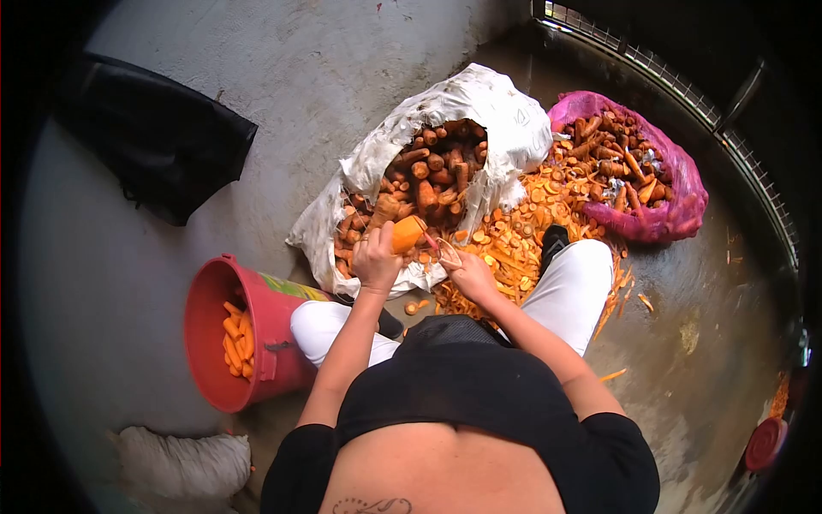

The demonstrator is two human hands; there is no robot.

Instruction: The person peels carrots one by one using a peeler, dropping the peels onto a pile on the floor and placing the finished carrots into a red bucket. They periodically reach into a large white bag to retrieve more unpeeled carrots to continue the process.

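Note:
My left hand (377,259) is closed around a thick, bright orange carrot (407,234), its peeled end pointing to the right. Close beside that end, my right hand (470,276) grips a small peeler (431,243) with a reddish part; a pale loop shows at the fingers. The peeler's blade is too small to make out. Just beyond both hands, a torn white sack (509,120) lies open, full of unpeeled carrots (437,176). Orange peelings and cut carrot ends (505,244) are heaped on the floor to the right of the sack.
A red bucket (287,343) at the left holds peeled carrots (238,341). A pink mesh sack (685,193) of carrot pieces stands at the far right. A black sheet-like item (163,128) is at the upper left, a pale sack (181,463) at the lower left.

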